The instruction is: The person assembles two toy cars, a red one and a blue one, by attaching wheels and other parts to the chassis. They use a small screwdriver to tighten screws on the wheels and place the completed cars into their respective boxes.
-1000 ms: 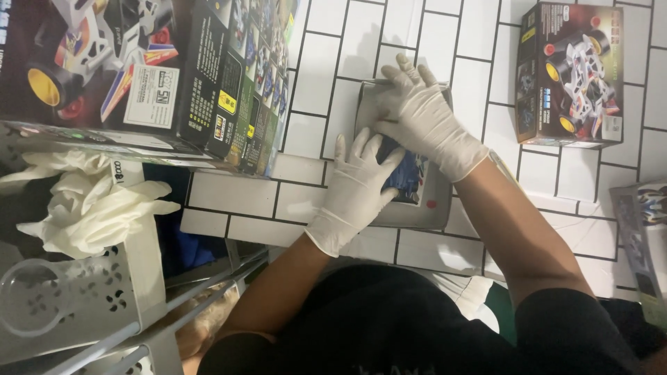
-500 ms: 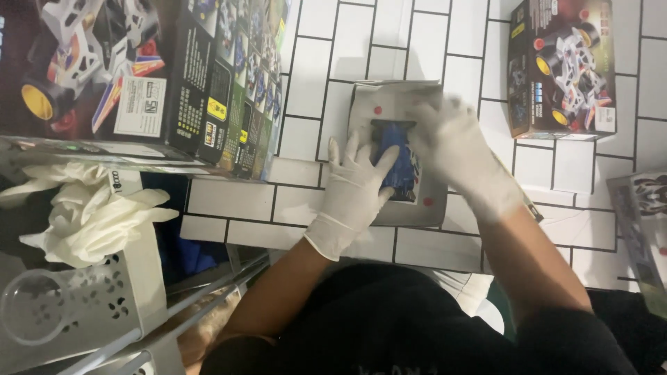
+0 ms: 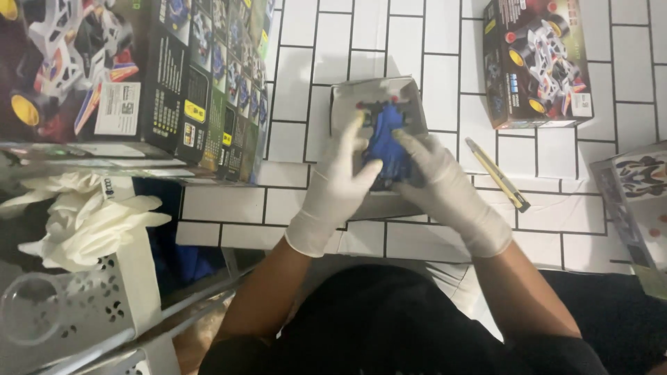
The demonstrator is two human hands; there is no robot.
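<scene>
Both gloved hands, the left hand (image 3: 340,184) and the right hand (image 3: 445,184), sit on the grey tray (image 3: 379,94) at the middle of the white tiled counter (image 3: 299,76), with bare tile open just left of the tray and above it. To the left the stack of large toy boxes (image 3: 139,83) walls off that side, and below it the pile of spare gloves (image 3: 83,222) on the white perforated basket (image 3: 76,312) blocks the near-left corner. To the right a yellow utility knife (image 3: 497,173) lies in the gap beside the tray, the smaller toy box (image 3: 538,62) stands beyond it, and a printed sheet (image 3: 636,201) covers the right edge.
</scene>
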